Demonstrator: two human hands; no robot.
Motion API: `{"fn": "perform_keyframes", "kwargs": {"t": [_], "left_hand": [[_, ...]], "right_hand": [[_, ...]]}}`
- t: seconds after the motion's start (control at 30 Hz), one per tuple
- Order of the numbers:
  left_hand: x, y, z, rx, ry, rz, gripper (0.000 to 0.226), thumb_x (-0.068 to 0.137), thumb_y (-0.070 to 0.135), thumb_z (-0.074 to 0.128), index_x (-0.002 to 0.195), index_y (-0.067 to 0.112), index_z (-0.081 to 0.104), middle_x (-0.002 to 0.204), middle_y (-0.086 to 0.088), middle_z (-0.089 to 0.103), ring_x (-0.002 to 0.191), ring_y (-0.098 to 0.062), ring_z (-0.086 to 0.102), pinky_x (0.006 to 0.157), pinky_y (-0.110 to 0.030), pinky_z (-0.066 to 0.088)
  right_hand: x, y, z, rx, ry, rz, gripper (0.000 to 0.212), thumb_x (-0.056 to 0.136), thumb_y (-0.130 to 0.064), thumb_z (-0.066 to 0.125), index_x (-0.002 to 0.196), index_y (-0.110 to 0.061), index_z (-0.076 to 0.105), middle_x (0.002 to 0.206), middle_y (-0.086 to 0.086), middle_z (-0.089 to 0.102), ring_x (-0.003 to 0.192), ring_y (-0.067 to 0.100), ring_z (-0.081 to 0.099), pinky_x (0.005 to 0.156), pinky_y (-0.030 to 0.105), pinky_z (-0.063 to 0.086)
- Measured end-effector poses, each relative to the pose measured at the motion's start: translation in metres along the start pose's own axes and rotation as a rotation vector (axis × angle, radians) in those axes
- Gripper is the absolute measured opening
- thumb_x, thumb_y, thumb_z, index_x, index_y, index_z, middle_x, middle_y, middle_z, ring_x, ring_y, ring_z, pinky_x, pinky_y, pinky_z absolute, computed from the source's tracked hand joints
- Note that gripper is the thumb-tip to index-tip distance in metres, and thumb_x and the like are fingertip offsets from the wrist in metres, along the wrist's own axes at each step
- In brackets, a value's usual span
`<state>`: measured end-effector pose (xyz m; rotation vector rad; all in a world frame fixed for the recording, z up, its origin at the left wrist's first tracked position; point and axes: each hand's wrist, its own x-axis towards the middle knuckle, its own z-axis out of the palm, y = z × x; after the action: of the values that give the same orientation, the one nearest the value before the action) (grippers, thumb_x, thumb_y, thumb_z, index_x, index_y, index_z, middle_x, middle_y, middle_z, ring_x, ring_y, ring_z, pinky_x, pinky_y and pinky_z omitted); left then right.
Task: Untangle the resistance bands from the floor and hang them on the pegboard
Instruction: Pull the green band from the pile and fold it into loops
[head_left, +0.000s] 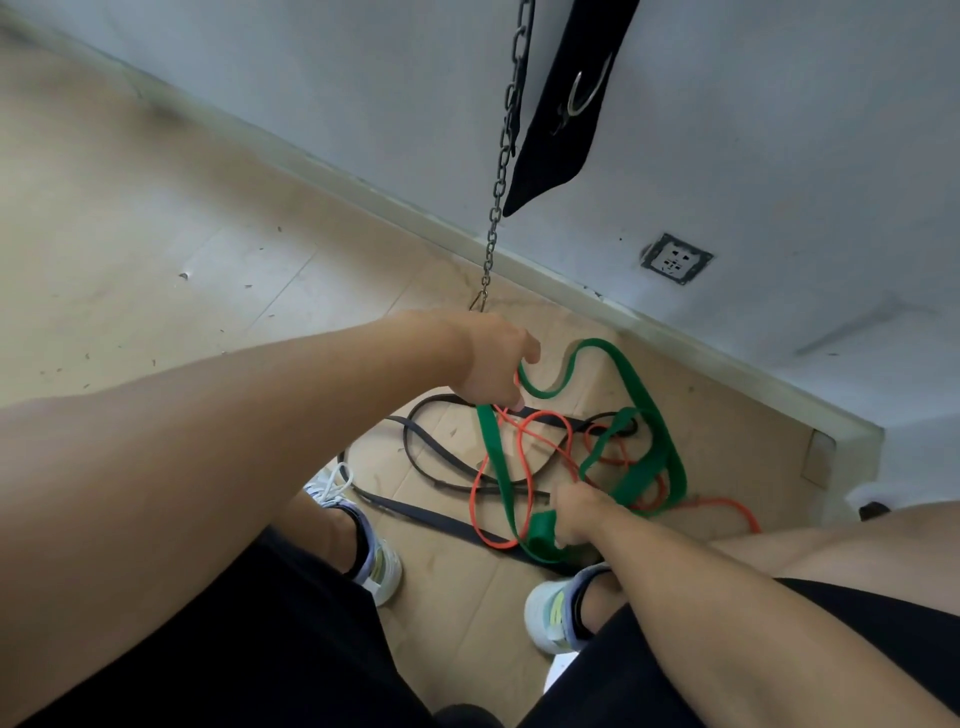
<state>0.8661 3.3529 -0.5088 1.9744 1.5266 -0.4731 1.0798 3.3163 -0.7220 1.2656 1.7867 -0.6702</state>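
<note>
green band (649, 415), orange band (524, 462) and black band (431, 467) heaped together on the floor (156, 260) below the wall. left hand (493, 364) curled round green and orange strands at the top of the heap; right hand (571, 514) clamped on a green fold lower down. light, limp, stretchy, likely grippy rubber; best taken at a free loop, drawn out slowly.

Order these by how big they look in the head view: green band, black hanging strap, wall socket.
1. green band, its loops spread widest
2. black hanging strap, cut by the top edge
3. wall socket, clearly smallest
</note>
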Motion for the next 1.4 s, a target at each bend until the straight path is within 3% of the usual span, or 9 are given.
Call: {"fn": "perform_keyframes", "kwargs": {"t": [0.23,0.37,0.6,0.8,0.93,1.07,1.2,1.3,1.4], "left_hand": [[0.000,-0.006,-0.007,-0.026,0.002,-0.063,0.064,0.093,0.038,0.069,0.148,0.017,0.045,0.138,-0.007,0.060,0.124,-0.030,0.056,0.101,-0.039,0.047],[-0.002,-0.013,-0.019,-0.060,0.104,-0.168,0.085,0.088,0.033,0.075,0.156,0.014,0.028,0.144,-0.012,0.056,0.126,-0.033,0.056,0.103,-0.045,0.050],[-0.001,-0.010,-0.044,-0.357,0.426,-0.069,0.109,0.082,0.037,0.078,0.161,0.017,0.005,0.150,-0.011,0.048,0.133,-0.032,0.052,0.106,-0.046,0.046],[-0.005,0.010,-0.061,-0.528,0.749,-0.046,0.082,0.066,0.079,0.070,0.132,0.035,0.051,0.123,0.009,0.054,0.111,-0.012,0.056,0.093,-0.035,0.051],[-0.002,0.018,-0.058,-0.620,0.782,0.029,0.049,0.091,0.066,0.047,0.111,0.025,0.065,0.102,0.002,0.071,0.092,-0.021,0.068,0.080,-0.044,0.059],[0.001,0.016,-0.056,-0.927,0.734,-0.094,0.040,0.104,0.034,0.046,0.099,0.000,0.066,0.090,-0.018,0.073,0.070,-0.030,0.073,0.065,-0.049,0.062],[-0.011,0.024,-0.069,-1.164,0.710,0.067,0.028,0.107,0.021,0.048,0.109,0.001,0.068,0.102,-0.017,0.076,0.086,-0.025,0.076,0.071,-0.041,0.065],[-0.019,0.029,-0.076,-1.329,0.716,0.164,0.026,0.106,0.016,0.050,0.113,-0.002,0.067,0.105,-0.019,0.075,0.090,-0.029,0.076,0.072,-0.044,0.064],[-0.022,0.029,-0.082,-1.449,0.758,0.169,0.025,0.106,0.014,0.049,0.113,-0.003,0.066,0.104,-0.020,0.075,0.092,-0.031,0.076,0.074,-0.044,0.064]], "right_hand": [[-0.021,-0.030,-0.054,0.704,0.683,-0.208,0.022,0.087,-0.032,0.073,0.096,-0.037,0.053,0.100,-0.013,0.064,0.092,0.013,0.065,0.078,0.034,0.053],[-0.052,-0.043,-0.113,1.118,0.955,-0.311,0.029,0.090,-0.027,0.074,0.111,-0.036,0.056,0.093,-0.010,0.065,0.089,0.007,0.062,0.076,0.029,0.051],[-0.126,-0.031,-0.203,1.142,1.331,-0.606,0.037,0.087,-0.016,0.070,0.123,-0.024,0.064,0.082,-0.014,0.060,0.081,-0.002,0.058,0.077,0.013,0.048],[-0.195,-0.008,-0.251,1.179,1.274,-0.871,0.033,0.090,-0.007,0.066,0.117,-0.025,0.066,0.076,-0.011,0.057,0.074,0.005,0.059,0.074,0.029,0.059],[-0.211,0.009,-0.255,1.046,1.069,-1.018,0.042,0.093,-0.011,0.071,0.129,-0.031,0.063,0.088,-0.008,0.069,0.086,0.012,0.069,0.086,0.031,0.059],[-0.175,0.028,-0.247,0.919,0.824,-0.733,0.068,0.087,-0.017,0.081,0.144,-0.038,0.049,0.120,-0.006,0.067,0.105,0.011,0.068,0.100,0.039,0.057],[-0.140,0.036,-0.233,0.512,0.453,-0.535,0.093,0.071,-0.034,0.095,0.149,-0.035,0.044,0.138,-0.011,0.057,0.123,0.011,0.057,0.108,0.033,0.049],[-0.133,0.031,-0.228,0.530,0.459,-0.558,0.076,0.075,-0.038,0.091,0.140,-0.035,0.051,0.129,-0.010,0.063,0.118,0.011,0.059,0.098,0.025,0.045],[-0.128,0.032,-0.228,0.663,0.516,-0.566,0.032,0.079,-0.044,0.087,0.103,-0.033,0.069,0.100,-0.010,0.072,0.094,0.006,0.066,0.088,0.027,0.050]]}}
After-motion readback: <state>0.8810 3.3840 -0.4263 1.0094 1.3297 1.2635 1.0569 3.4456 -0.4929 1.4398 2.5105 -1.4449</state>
